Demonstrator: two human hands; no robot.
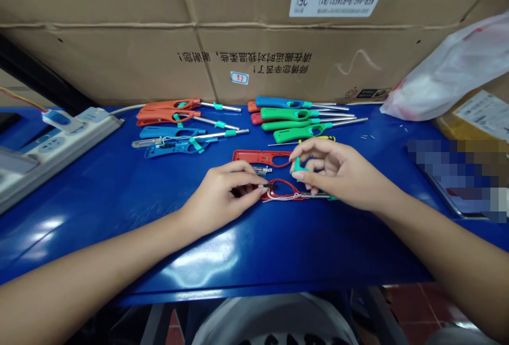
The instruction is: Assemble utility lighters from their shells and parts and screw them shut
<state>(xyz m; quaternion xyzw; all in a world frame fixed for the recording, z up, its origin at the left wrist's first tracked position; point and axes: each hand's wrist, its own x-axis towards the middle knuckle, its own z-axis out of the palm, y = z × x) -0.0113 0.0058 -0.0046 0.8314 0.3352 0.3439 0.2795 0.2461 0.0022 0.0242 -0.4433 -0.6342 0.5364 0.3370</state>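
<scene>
On the blue table [119, 196] lies an open red lighter shell half [284, 190] with a metal tube and white wire in it. My left hand [222, 196] pinches its rear end, fingers closed on the inner parts. My right hand [338, 173] holds a small green trigger piece [298, 166] between thumb and fingers just above the shell. A second red shell half [260, 156] lies right behind it.
Orange and blue long-nosed lighters [178, 122] lie at the back left, with green, blue and red ones [298, 120] at the back right. A white power strip [51, 138] sits at the left, cardboard boxes [254, 32] behind, and a plastic bag [449, 69] at the right.
</scene>
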